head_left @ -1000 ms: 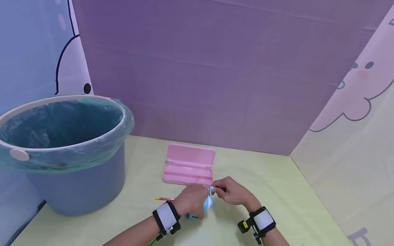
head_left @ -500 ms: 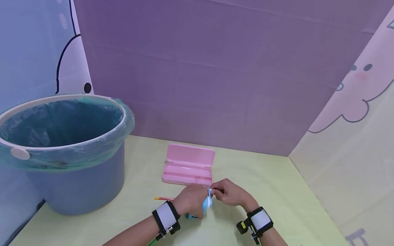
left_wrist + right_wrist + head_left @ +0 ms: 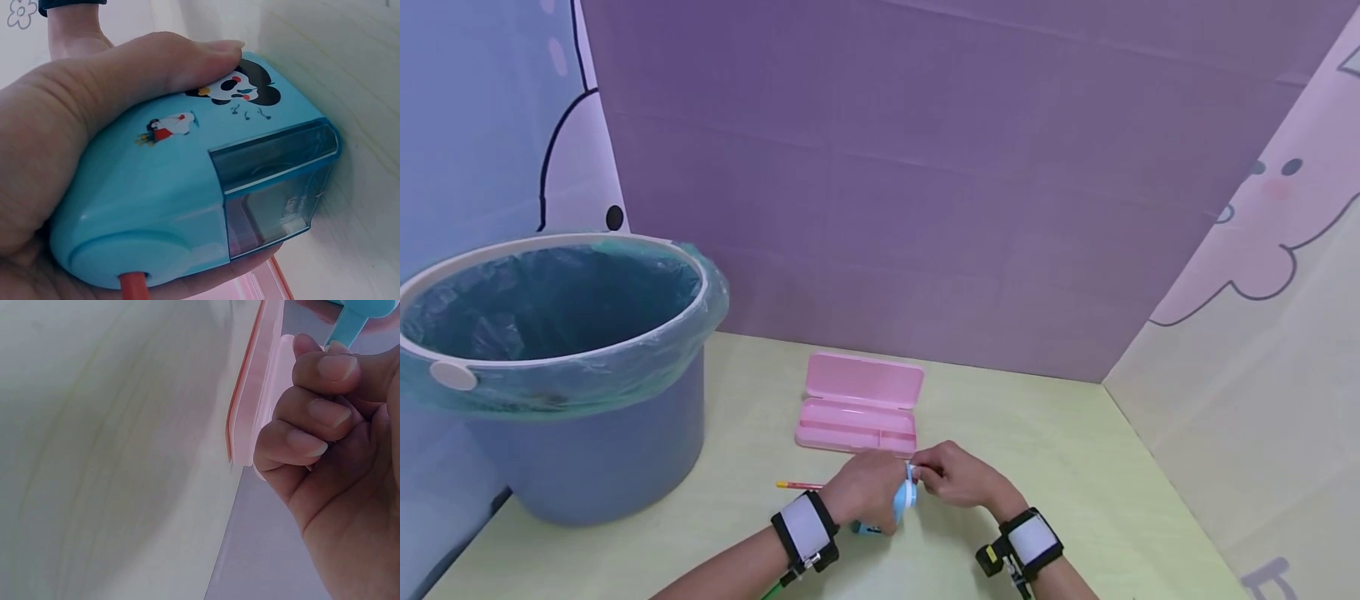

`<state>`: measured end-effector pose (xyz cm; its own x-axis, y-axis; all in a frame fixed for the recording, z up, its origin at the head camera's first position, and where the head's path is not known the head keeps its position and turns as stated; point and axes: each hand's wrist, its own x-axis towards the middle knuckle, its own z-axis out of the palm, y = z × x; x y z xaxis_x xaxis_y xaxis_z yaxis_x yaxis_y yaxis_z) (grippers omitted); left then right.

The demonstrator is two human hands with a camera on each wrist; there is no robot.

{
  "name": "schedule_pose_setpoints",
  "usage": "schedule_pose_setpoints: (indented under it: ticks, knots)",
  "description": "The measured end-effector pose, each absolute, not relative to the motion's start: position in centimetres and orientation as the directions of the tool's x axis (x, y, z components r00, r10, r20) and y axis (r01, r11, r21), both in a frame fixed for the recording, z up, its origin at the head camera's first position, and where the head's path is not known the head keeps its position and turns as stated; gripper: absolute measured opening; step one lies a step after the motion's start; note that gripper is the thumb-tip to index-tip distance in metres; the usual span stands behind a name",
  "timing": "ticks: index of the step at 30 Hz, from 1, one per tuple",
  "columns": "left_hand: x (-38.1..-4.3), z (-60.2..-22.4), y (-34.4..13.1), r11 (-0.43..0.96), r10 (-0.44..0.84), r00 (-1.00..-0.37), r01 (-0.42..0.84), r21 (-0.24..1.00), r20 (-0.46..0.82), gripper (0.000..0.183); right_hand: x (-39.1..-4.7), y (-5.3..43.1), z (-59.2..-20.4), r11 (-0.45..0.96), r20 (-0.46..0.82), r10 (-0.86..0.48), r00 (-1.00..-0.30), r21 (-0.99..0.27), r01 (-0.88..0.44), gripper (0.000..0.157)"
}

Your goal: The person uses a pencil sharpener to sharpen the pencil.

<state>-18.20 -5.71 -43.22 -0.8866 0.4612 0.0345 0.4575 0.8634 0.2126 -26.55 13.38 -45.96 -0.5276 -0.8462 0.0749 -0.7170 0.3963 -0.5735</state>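
A light blue crank pencil sharpener (image 3: 169, 175) with cartoon stickers and a clear shavings drawer rests in the grip of my left hand (image 3: 867, 490). In the left wrist view my thumb lies across its top and fingers wrap underneath. A red pencil (image 3: 134, 287) sticks out of its front hole; its yellow-tipped end points left in the head view. At the other end, my right hand (image 3: 955, 473) pinches the handle end of the blue crank arm (image 3: 348, 326), the other fingers curled in. The knob itself is hidden by the fingertips.
Just behind the hands lies an open pink pencil case (image 3: 865, 379) with a divided tray. On the left stands a large blue bucket (image 3: 595, 450) lined with a green plastic bag. A purple panel (image 3: 880, 192) backs the pale yellow table (image 3: 760, 400).
My right hand has shifted slightly down and left, and the crank end with it. The left hand, sharpener and pencil stay in place.
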Motion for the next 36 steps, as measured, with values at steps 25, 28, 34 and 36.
schedule_pose_setpoints:
  ticks: [25, 28, 34, 36]
  knots:
    - [-18.3, -43.0, -5.5, 0.880, 0.452, -0.892, 0.448, 0.160, 0.008, 0.040, -26.3, 13.2, -47.3, 0.408, 0.015, -0.859, -0.512, -0.584, -0.702, 0.023]
    - [-18.2, -42.9, -5.5, 0.879, 0.454, -0.891, 0.449, 0.162, 0.010, 0.039, -26.0, 13.2, -47.4, 0.389, 0.027, -0.869, -0.494, -0.581, -0.715, 0.023]
    - [-18.1, -42.9, -5.5, 0.882, 0.445, -0.895, 0.437, 0.173, -0.009, 0.039, -25.6, 13.1, -47.8, 0.385, 0.032, -0.872, -0.488, -0.571, -0.725, 0.025]
    - [-18.1, -42.9, -5.5, 0.884, 0.438, -0.899, 0.427, 0.188, -0.020, 0.040, -25.5, 13.0, -47.9, 0.387, 0.039, -0.871, -0.491, -0.561, -0.732, 0.025]
